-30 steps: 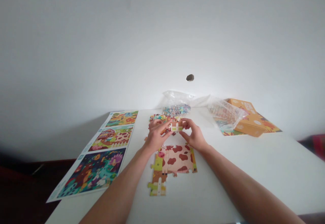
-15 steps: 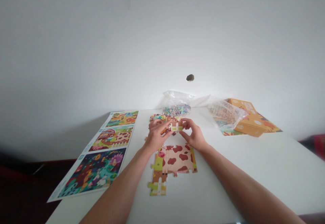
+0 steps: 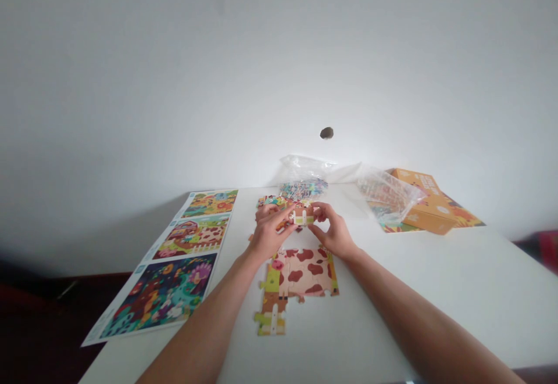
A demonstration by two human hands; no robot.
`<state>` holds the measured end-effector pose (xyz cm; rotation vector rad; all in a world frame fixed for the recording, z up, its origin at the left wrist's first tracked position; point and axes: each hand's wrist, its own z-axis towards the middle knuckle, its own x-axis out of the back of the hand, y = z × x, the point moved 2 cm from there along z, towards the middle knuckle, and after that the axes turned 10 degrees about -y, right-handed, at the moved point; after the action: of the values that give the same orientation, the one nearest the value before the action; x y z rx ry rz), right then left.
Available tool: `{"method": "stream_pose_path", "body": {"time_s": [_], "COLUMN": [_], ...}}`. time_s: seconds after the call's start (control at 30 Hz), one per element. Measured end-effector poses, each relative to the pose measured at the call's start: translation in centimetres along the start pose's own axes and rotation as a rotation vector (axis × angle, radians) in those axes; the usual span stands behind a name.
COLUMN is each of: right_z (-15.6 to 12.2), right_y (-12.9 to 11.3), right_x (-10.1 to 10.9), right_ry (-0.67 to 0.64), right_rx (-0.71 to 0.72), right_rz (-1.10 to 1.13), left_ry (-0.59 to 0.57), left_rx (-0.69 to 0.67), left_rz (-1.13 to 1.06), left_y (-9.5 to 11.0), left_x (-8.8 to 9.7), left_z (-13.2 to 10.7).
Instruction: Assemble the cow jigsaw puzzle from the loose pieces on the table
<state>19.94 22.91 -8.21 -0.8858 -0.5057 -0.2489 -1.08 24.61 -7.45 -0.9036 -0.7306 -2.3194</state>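
Observation:
Between both hands, raised off the table, is a puzzle piece printed with a white fence on brown and green. My left hand pinches its left side, thumb below and fingers above. At its right edge my right hand grips it between thumb and fingers. Nearer to me lies a partly joined puzzle showing a spotted cow, with a fence strip reaching down its left side. Behind my left hand are loose puzzle pieces, mostly hidden by the hands.
A picture sheet with three scenes lies along the table's left edge. At the back stand clear bags of pieces, with another plastic bag over an orange box at the right. A white wall rises behind the white table.

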Motion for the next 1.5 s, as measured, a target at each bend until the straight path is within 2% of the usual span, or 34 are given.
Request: {"method": "stream_pose_path", "body": {"time_s": [0.4, 0.6, 1.1, 1.2, 1.4, 1.5], "right_z": [0.0, 0.0, 0.0, 0.1, 0.4, 0.4], "right_y": [0.0, -0.1, 0.4, 0.3, 0.3, 0.3], "right_x": [-0.1, -0.1, -0.2, 0.0, 0.7, 0.8], "right_ry": [-0.007, -0.011, -0.014, 0.004, 0.093, 0.104], "right_rx": [-0.009, -0.007, -0.006, -0.015, -0.077, -0.094], "right_rz": [0.006, 0.008, -0.039, -0.052, -0.051, -0.033], "left_ry": [-0.03, -0.01, -0.053, -0.164, -0.533, -0.599], "left_rx": [0.031, 0.001, -0.007, 0.03, 0.092, 0.104], "left_rz": [-0.016, -0.022, -0.073, -0.016, 0.067, 0.089], "left_y": [0.0, -0.1, -0.5, -0.7, -1.2, -1.2], "left_x": [0.0, 0.0, -0.3, -0.3, -0.2, -0.1], "left_z": [0.0, -0.1, -0.3, -0.5, -1.2, -1.5]}}
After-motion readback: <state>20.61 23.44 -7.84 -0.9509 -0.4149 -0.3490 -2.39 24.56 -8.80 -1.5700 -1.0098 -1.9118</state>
